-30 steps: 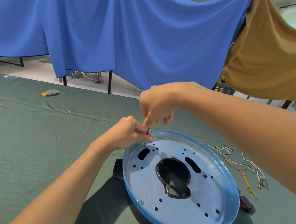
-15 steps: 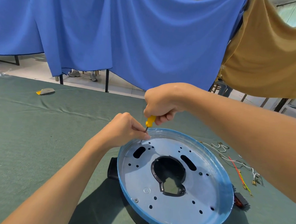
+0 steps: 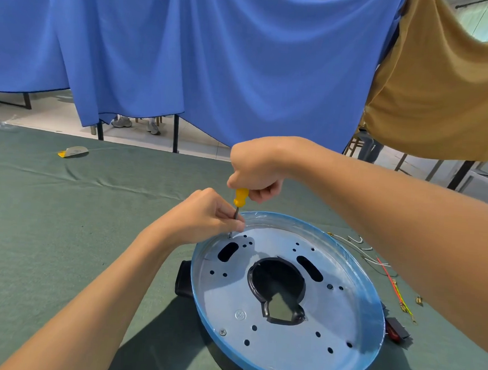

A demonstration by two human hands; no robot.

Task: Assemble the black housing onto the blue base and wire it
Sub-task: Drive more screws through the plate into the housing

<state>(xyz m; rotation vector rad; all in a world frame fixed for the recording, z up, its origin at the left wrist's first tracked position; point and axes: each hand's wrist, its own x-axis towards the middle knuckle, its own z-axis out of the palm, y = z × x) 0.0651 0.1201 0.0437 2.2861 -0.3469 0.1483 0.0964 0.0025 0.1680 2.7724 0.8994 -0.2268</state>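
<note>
Blue base [image 3: 371, 296] lies face up on the green table cloth [image 3: 48, 230], a round dish with a pale perforated metal floor. It sits on top of the black housing [image 3: 184, 278], which pokes out under the base's left edge and shows through its central hole. One screw [image 3: 222, 332] is seated by the base's near-left rim. At the far-left rim, the left hand [image 3: 203, 219] pinches the steel shaft of a yellow-handled screwdriver [image 3: 240, 196], whose tip stands in a hole there. Above it the right hand [image 3: 255, 168] is curled tight round the handle. A red switch [image 3: 396, 331] and loose wires [image 3: 375, 258] lie right of the base. Beyond the base hang a blue curtain [image 3: 216, 54] and a tan cloth [image 3: 443, 82].
</note>
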